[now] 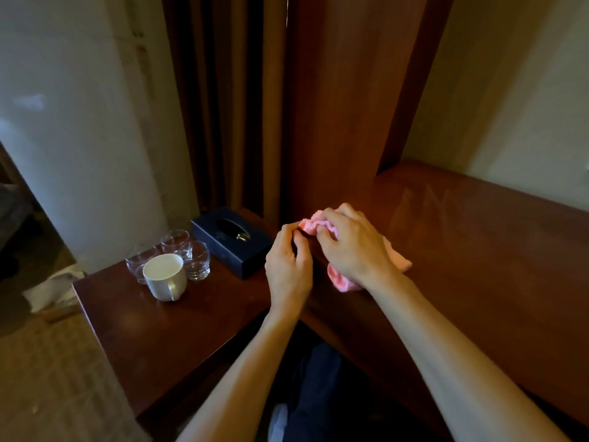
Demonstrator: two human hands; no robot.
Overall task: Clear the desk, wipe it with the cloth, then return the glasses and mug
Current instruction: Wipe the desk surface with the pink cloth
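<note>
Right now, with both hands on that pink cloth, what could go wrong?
1. The white mug and three glasses stand bunched together near the side table's far edge; a careless sweep could knock them.
2. The left hand only pinches a corner of the pink cloth while the right hand covers it, so the cloth could bunch and miss streaks on the desk.

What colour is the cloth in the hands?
Pink; the cloth shows best in the head view.
</note>
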